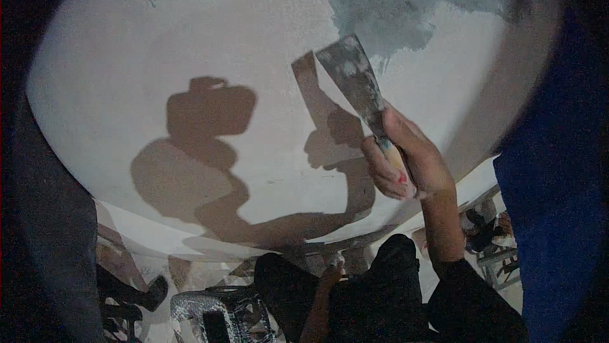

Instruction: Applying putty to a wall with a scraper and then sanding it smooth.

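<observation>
My right hand (409, 159) is raised in front of a white wall (241, 38) and is shut on the wooden handle of a putty knife (355, 83). The knife's broad metal blade is smeared with grey filler and points up and to the left, near or against the wall just below a grey filler patch (399, 7). My left hand (331, 273) hangs low by my dark trousers and grips a small pale object that I cannot make out. Shadows of my head and raised arm fall on the wall.
A dark wall or door edge (38, 229) runs down the left. A blue surface (558, 203) fills the right side. Below lie a spattered tray or bucket (209, 317), a dark shoe (149, 295) and clutter on the floor (488, 235).
</observation>
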Action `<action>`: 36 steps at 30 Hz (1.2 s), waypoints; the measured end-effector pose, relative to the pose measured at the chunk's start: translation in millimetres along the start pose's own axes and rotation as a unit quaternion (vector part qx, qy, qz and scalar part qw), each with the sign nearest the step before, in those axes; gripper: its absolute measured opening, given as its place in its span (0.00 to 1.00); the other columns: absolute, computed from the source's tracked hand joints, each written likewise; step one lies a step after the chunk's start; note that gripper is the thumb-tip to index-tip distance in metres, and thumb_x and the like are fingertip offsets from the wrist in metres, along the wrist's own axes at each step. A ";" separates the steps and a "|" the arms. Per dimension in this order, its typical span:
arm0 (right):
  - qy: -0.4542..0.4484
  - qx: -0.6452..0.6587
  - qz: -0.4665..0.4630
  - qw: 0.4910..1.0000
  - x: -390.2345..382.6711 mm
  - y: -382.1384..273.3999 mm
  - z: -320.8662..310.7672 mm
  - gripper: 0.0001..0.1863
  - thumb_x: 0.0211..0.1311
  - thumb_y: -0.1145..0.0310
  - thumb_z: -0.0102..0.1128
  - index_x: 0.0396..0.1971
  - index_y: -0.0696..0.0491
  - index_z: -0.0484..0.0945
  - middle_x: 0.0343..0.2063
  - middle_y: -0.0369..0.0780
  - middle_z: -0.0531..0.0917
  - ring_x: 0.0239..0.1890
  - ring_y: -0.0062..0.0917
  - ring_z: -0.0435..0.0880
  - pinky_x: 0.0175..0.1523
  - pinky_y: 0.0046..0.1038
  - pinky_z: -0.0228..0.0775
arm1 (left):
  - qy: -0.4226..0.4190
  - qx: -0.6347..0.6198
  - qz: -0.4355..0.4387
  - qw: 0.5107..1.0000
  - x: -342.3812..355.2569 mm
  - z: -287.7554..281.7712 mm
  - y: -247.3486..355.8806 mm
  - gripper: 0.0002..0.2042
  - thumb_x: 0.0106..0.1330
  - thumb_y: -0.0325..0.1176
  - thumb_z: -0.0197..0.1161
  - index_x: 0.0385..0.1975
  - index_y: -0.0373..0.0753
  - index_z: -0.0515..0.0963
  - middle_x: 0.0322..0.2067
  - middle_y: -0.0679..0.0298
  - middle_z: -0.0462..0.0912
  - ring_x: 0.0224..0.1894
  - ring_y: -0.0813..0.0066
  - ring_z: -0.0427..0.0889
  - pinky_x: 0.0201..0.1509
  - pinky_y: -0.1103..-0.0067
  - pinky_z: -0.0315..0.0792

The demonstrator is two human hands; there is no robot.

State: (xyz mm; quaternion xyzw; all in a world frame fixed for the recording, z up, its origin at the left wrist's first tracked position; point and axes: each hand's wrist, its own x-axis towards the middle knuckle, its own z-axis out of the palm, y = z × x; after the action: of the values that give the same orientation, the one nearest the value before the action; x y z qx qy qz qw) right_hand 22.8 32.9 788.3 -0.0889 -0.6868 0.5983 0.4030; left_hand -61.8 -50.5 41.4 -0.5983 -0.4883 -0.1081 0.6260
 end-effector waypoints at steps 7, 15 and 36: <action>-0.021 0.206 0.110 0.972 -38.7 16.2 -34.3 0.25 0.76 0.54 0.37 0.61 0.56 0.62 0.11 0.36 0.71 0.05 0.18 0.62 0.09 0.20 0.57 | -0.154 -0.203 0.076 0.964 68.8 -28.6 -6.0 0.20 0.70 0.32 0.55 0.61 0.39 0.70 0.24 0.60 0.81 0.18 0.79 0.69 0.18 0.81 0.62; 0.179 -0.431 -0.084 0.880 -11.0 19.7 -22.7 0.20 0.76 0.62 0.38 0.63 0.53 0.63 0.27 0.38 0.79 0.23 0.18 0.74 0.28 0.23 0.69 | -0.199 -0.413 0.061 0.887 -9.1 15.8 9.3 0.21 0.70 0.36 0.52 0.60 0.35 0.70 0.41 0.59 0.82 0.19 0.78 0.71 0.26 0.78 0.71; 0.192 -0.786 -0.160 0.566 15.6 3.1 -17.9 0.27 0.67 0.72 0.53 0.64 0.33 0.68 0.23 0.41 0.76 0.21 0.23 0.72 0.28 0.30 0.70 | -0.210 -0.105 0.234 0.943 8.2 -34.4 55.2 0.24 0.73 0.32 0.51 0.68 0.45 0.60 0.29 0.70 0.77 0.17 0.86 0.63 0.19 0.84 0.59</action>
State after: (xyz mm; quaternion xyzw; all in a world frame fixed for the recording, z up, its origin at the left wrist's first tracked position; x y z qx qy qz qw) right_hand 23.2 56.5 791.7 -0.3715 -0.7957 -0.2829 0.3858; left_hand -1.4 -61.9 18.5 -0.7672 -0.4404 0.1190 0.4508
